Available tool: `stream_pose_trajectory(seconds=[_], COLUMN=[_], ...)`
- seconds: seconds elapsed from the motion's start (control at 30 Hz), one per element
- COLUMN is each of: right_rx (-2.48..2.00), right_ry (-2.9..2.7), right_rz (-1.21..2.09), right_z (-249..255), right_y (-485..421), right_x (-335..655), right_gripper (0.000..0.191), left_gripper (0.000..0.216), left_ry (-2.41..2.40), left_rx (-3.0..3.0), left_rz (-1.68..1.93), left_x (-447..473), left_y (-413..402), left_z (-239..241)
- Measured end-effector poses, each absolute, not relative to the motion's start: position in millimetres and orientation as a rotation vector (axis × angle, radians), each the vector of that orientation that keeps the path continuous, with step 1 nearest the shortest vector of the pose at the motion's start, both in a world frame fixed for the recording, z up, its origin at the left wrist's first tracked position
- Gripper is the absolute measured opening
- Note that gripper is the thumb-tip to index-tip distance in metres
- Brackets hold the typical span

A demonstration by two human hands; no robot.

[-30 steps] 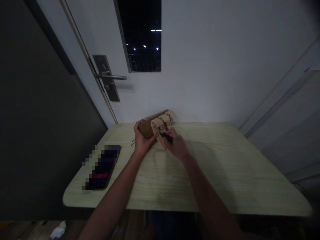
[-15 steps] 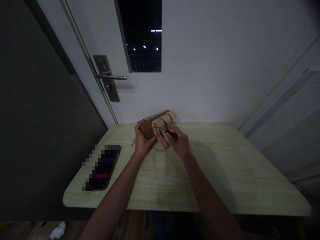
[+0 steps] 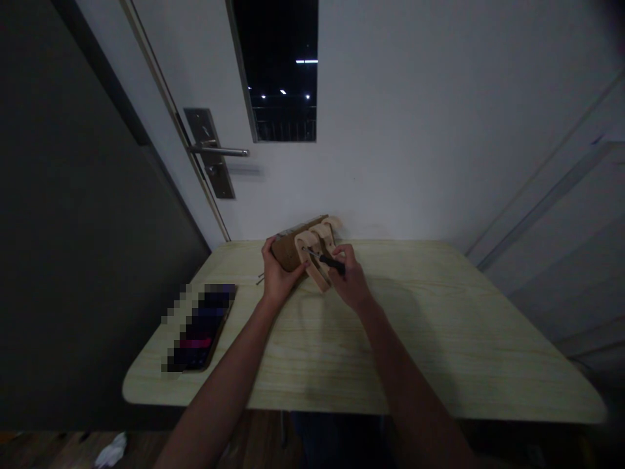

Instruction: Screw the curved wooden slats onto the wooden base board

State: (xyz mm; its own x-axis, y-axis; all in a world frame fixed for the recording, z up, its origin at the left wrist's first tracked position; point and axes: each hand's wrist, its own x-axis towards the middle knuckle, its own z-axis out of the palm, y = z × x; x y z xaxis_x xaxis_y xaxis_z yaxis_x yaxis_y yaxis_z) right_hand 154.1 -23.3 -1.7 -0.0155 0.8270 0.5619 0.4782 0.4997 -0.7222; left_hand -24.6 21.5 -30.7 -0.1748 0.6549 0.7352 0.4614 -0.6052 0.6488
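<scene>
A wooden rack point(image 3: 306, 246), a brown board with three pale U-shaped hooks, lies at the far edge of the light wooden table point(image 3: 439, 339). My left hand point(image 3: 277, 277) is closed around its near left end. My right hand point(image 3: 349, 280) grips a small screwdriver point(image 3: 328, 260) with a black handle. Its metal tip points left at the nearest hook.
A dark phone point(image 3: 200, 327) lies at the table's left side. A couple of small screws point(image 3: 260, 279) rest left of my left hand. Behind stands a white door with a metal handle point(image 3: 217, 151) and a dark window point(image 3: 280, 71). White crumpled paper point(image 3: 111, 451) lies on the floor.
My right hand with the screwdriver rose and drew right half a second ago, then came back down slightly toward the nearest hook. My left hand kept its hold.
</scene>
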Motion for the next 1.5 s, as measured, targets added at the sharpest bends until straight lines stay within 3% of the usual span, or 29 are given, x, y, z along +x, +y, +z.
stream_pose_trajectory(seconds=[0.27,0.47,0.63,0.83,1.17,1.5], right_rx=[-1.135,-1.188,-1.195,-1.425,-1.207,-1.332], right_ry=[-1.721,-1.710,-1.595,-1.484,-1.630,-1.529], right_rz=[0.382,0.334,0.373,0.170,0.313,0.181], right_z=[-3.6,-2.2,2.9,5.1,3.1,4.8], right_y=[-22.6,-21.5,-22.3,-23.8,-26.4,-26.0], right_x=[157.9,160.5,161.1,157.8,154.1,154.4], right_gripper=[0.028,0.015,0.024,0.034,0.020,0.035], left_gripper=[0.100,0.100,0.100,0.099,0.101,0.099], left_ry=[1.327,1.321,1.336,1.333,1.339,1.322], left_rx=[1.892,1.882,1.898,1.958,1.917,1.982], left_rz=[1.877,1.876,1.877,1.871,1.883,1.873], left_x=[-24.5,-24.2,-24.3,-23.6,-24.4,-23.6], left_y=[21.6,19.2,19.7,20.5,21.9,19.1], left_z=[-30.7,-27.3,-29.4,-31.9,-30.6,-30.6])
